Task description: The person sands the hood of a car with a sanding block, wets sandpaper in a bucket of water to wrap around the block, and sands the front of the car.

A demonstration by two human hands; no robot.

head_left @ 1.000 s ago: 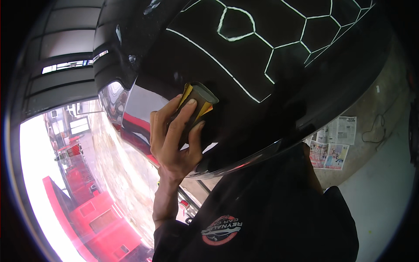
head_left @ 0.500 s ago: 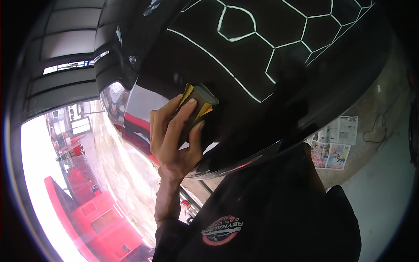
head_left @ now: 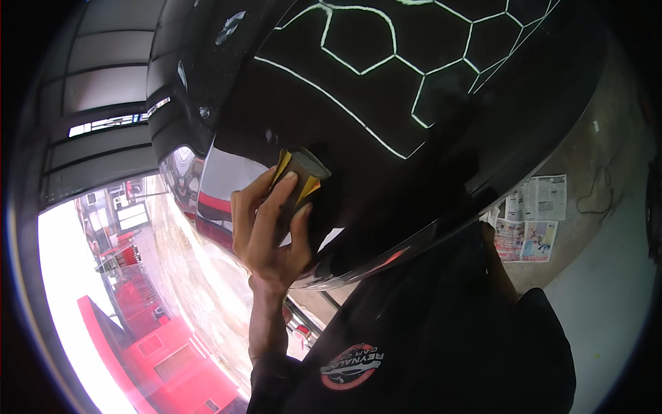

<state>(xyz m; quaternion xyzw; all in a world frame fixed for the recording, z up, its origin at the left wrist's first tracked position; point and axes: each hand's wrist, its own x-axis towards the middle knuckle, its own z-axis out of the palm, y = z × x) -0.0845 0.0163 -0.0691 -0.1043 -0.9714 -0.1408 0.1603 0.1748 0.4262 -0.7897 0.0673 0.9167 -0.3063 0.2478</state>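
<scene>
My left hand point(head_left: 272, 231) is closed around a dark grey sanding block point(head_left: 304, 168) wrapped in yellow-backed sandpaper. The block's face lies against a glossy black curved car panel point(head_left: 358, 200), though the contact itself is hidden. White lines point(head_left: 345, 102) form a honeycomb-like pattern over the panel's upper part, above and to the right of the block. Past the panel's lower edge, my right arm point(head_left: 498, 269) shows in a narrow strip beside my black shirt; the fingers of that hand are hidden behind the panel.
Newspaper sheets point(head_left: 531, 217) lie on the floor at the right, near a thin looped cord point(head_left: 596, 196). Red cabinets point(head_left: 165, 352) stand at the lower left by a bright opening. The panel's lower rim point(head_left: 441, 231) curves between my arms.
My left hand and the sanding block have shifted slightly down and left across the panel. The view has moved a little, and the right arm is nearly unchanged.
</scene>
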